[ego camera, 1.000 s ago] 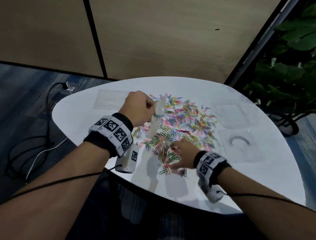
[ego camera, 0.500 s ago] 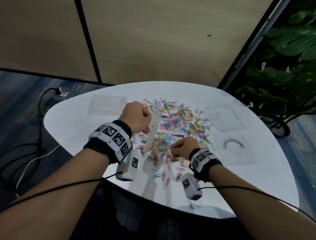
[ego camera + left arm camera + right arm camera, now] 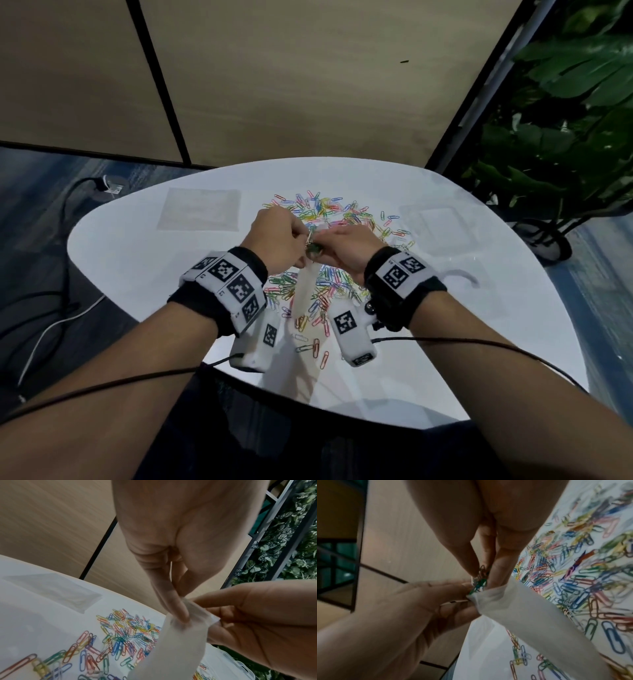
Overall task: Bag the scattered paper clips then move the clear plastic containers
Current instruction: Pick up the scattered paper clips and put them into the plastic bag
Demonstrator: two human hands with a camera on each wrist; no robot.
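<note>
Mid-frame, left hand point(image 3: 279, 240) pinches the mouth of the clear bag point(image 3: 305, 291), which hangs down between both wrists. Right hand point(image 3: 346, 250) pinches a small clump of clips point(image 3: 480, 580) at that opening; scattered paper clips point(image 3: 329, 209) lie beneath and beyond.

Table: white rounded tabletop point(image 3: 144, 260), glossy, edge curving toward the viewer.
Wall: tan wood-grain panels point(image 3: 308, 85) behind the table, split by a thin black vertical strip point(image 3: 161, 82).
Plant: large dark green leafy plant point(image 3: 579, 102) at far right, its round dark base point(image 3: 551, 245) on the floor.
Floor: blue-grey carpet point(image 3: 30, 192) at left.
Cables: black cable point(image 3: 68, 205) looping over the carpet; white cable point(image 3: 51, 329) near it, beside the table edge.
</note>
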